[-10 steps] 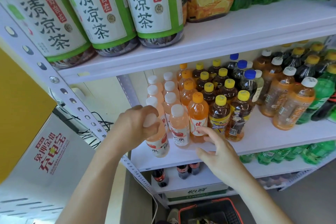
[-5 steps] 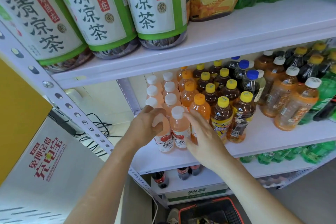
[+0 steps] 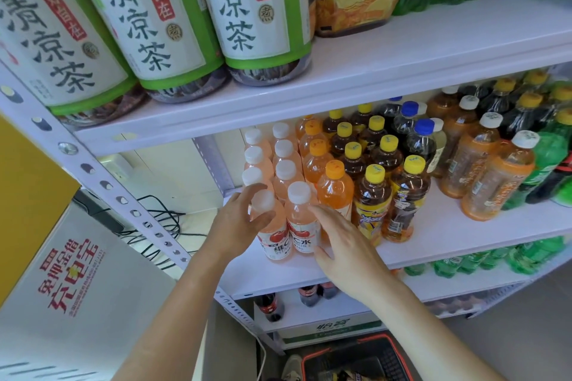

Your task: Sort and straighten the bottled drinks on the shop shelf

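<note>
On the middle shelf (image 3: 464,241) stand rows of small drinks. From left to right they are pink with white caps, orange, dark tea with yellow caps, blue-capped, and amber with white caps. My left hand (image 3: 238,223) grips the front-left pink bottle (image 3: 272,241) round its neck, just under the cap. The bottle stands upright beside the second front pink bottle (image 3: 301,219). My right hand (image 3: 343,244) lies with straight fingers against that second pink bottle and the front orange bottle (image 3: 335,192).
Large green-labelled tea bottles (image 3: 161,25) stand on the upper shelf close overhead. Green bottles (image 3: 551,164) fill the right end. Cola bottles (image 3: 269,306) sit on a lower shelf. A red-rimmed basket (image 3: 356,359) is on the floor, and a white box (image 3: 77,272) and cables are at left.
My left hand has carried the pink bottle from the shelf's front edge back beside the second pink bottle. My right hand rose from the shelf edge to rest against the front bottles.
</note>
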Demonstrator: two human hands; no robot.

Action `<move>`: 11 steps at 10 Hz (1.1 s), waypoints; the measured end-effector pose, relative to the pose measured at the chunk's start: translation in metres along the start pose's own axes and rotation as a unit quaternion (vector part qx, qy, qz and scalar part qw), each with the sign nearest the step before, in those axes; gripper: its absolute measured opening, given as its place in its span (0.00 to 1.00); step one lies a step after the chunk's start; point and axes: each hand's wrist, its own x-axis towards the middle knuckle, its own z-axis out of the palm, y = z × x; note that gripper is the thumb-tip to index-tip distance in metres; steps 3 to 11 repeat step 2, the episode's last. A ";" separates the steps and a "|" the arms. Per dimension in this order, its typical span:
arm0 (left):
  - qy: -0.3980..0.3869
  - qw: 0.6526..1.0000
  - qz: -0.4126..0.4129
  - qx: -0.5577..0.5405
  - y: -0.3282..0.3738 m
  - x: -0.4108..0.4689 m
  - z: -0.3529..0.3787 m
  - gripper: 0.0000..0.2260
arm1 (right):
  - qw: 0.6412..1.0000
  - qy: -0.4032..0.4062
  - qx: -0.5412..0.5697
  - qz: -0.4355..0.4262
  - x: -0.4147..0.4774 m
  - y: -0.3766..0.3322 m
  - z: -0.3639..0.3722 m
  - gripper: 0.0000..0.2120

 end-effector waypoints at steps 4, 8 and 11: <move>0.010 0.996 -0.044 -0.079 0.003 -0.003 0.003 0.22 | 0.991 0.009 0.091 0.098 -0.044 0.023 -0.017 0.26; 0.010 0.996 -0.044 -0.079 0.003 -0.003 0.003 0.22 | 0.991 0.009 0.091 0.098 -0.044 0.023 -0.017 0.26; 0.010 0.996 -0.044 -0.079 0.003 -0.003 0.003 0.22 | 0.991 0.009 0.091 0.098 -0.044 0.023 -0.017 0.26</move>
